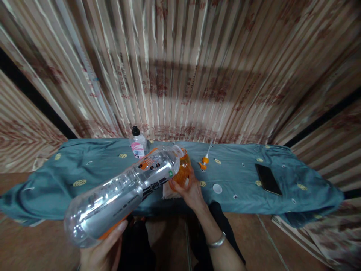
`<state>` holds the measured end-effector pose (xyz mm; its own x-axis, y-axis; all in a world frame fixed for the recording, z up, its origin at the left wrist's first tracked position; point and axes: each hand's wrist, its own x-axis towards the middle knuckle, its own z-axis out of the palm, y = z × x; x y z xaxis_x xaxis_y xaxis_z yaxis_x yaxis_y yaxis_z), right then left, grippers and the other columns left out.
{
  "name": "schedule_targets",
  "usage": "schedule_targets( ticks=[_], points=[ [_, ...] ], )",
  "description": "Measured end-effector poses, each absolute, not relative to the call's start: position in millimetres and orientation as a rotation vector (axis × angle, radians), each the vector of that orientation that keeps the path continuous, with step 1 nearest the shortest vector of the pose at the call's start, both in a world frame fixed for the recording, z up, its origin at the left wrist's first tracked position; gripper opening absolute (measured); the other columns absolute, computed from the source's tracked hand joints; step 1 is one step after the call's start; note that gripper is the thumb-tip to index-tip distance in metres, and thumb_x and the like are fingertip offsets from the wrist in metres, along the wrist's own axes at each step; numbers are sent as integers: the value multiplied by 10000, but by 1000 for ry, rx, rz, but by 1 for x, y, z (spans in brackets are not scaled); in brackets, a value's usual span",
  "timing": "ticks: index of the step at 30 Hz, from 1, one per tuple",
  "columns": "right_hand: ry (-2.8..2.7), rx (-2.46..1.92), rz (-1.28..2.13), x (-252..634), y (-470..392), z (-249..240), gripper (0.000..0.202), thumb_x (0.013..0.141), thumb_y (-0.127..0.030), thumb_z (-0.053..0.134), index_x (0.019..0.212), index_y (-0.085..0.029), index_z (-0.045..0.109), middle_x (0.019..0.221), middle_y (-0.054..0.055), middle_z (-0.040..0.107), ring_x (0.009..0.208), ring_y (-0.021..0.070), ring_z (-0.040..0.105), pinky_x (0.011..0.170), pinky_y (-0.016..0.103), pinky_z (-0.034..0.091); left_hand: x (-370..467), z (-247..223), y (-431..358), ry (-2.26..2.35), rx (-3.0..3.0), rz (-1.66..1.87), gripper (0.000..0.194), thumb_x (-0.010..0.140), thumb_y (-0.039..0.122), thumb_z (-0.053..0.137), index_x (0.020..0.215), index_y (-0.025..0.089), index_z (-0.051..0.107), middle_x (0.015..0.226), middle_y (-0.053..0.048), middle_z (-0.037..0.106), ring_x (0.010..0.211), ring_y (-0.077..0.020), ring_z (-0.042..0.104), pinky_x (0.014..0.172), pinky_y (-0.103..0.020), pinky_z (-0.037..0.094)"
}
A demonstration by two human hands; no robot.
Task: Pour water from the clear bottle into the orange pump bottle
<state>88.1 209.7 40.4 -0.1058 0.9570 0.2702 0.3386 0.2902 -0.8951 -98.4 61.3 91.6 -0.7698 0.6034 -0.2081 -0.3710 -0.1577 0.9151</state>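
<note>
Curtain backdrop, teal-clothed desk (84, 169). Step: pour in progress, I judge. Left hand (101, 252) grasps big clear bottle (121, 192), tilted, mouth at orange bottle (183, 171); right hand (188, 190) grips orange bottle. Next: steady alignment. Pump nozzle (204, 161), white cap (217, 188) right of orange bottle.

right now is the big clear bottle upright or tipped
Tipped: the left hand holds the big clear bottle nearly on its side, mouth over the orange bottle.
</note>
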Motion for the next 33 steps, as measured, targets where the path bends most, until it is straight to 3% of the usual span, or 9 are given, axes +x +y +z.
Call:
schedule_targets(
  ticks=[4,12,20,33],
  points=[
    [-1640,-1218,824,89,211,37,791,806,-408,748,1503,-192,443,1311,123,721,1179,322,722,1038,484,582,-100,90,61,1409,248,1999,637,426,255,1008,1017,303,775,968,54,791,1094,-239,715,967,-259,530],
    [-1636,-1222,836,90,211,35,794,789,-389,773,1494,-202,458,1274,112,738,1137,316,739,1003,467,599,-93,99,61,1447,298,2006,640,457,274,999,1050,309,763,1013,50,787,1254,-290,636,1082,-361,482],
    [-1616,-1181,849,89,209,40,763,812,-390,751,1483,-182,455,1317,124,721,1175,306,725,1040,456,581,-93,101,61,1428,272,1989,594,512,256,995,1059,305,767,1011,46,788,1138,-226,697,975,-252,525],
    [-1611,-1172,847,89,210,39,775,809,-404,748,1487,-172,454,1336,129,712,1195,302,715,1063,452,568,-90,103,63,1392,348,2021,654,523,265,995,1127,316,748,1074,47,782,1161,-223,684,998,-243,512]
  ],
)
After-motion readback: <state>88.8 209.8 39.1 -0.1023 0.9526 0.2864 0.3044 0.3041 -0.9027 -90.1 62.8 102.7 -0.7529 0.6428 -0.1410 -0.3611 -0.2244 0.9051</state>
